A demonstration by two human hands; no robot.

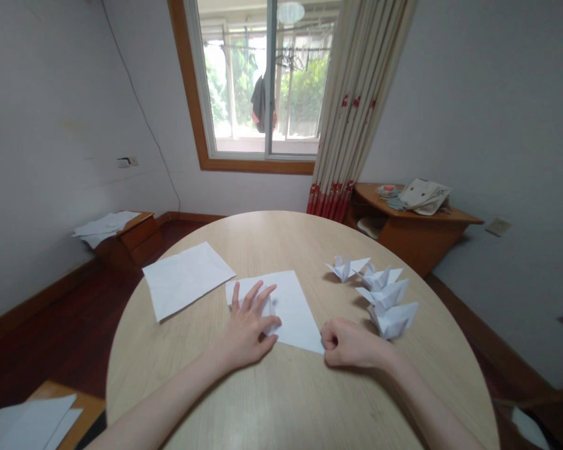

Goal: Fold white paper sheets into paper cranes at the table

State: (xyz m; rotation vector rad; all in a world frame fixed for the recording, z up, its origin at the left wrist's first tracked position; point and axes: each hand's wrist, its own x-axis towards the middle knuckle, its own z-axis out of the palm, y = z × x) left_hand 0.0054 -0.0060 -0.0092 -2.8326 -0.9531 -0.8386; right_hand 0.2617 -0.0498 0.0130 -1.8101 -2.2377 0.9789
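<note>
Four folded paper figures (385, 295), right side of the round table (286, 234), look done. Middle sheet (296, 309), near centre, lies mostly flat, a small folded-looking piece partly hidden under the left hand (249, 326); that stage seems early. Left sheet (187, 282), farther left, flat, no finished shape, so folding there looks undone. Left hand: fingers spread, palm down. Right hand (349, 344): fingers curled into a fist at the middle sheet's near right corner; can't tell from here if it pinches paper. No brands, labels or writing readable.
</note>
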